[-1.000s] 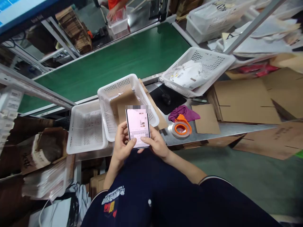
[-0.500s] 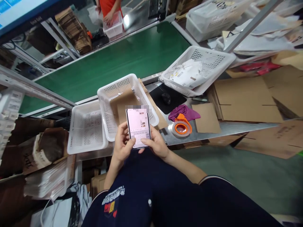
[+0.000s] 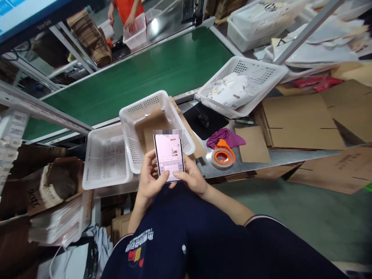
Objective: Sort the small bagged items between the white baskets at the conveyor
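Observation:
Both my hands hold a smartphone (image 3: pixel 169 155) upright in front of my chest, its pale lit screen facing me. My left hand (image 3: pixel 150 177) wraps its left edge, thumb on the lower screen. My right hand (image 3: pixel 192 176) grips the right edge, its thumb also resting on the screen's lower part. Just beyond the phone stands a white perforated basket (image 3: pixel 131 116) with brown cardboard pieces inside.
A second white basket (image 3: pixel 105 155) sits to the left, a third with white packets (image 3: pixel 263 77) at the right. An orange tape roll (image 3: pixel 222 157), purple cloth (image 3: pixel 225 135), mouse on black pad (image 3: pixel 204 121) and flat cardboard (image 3: pixel 299 122) lie on the bench. Behind runs a green conveyor (image 3: pixel 151 73); a person in orange (image 3: pixel 128 9) holds a basket there.
My thumbs shift slightly on the phone screen; the phone stays in place. The person in orange beyond the conveyor has moved left with their basket.

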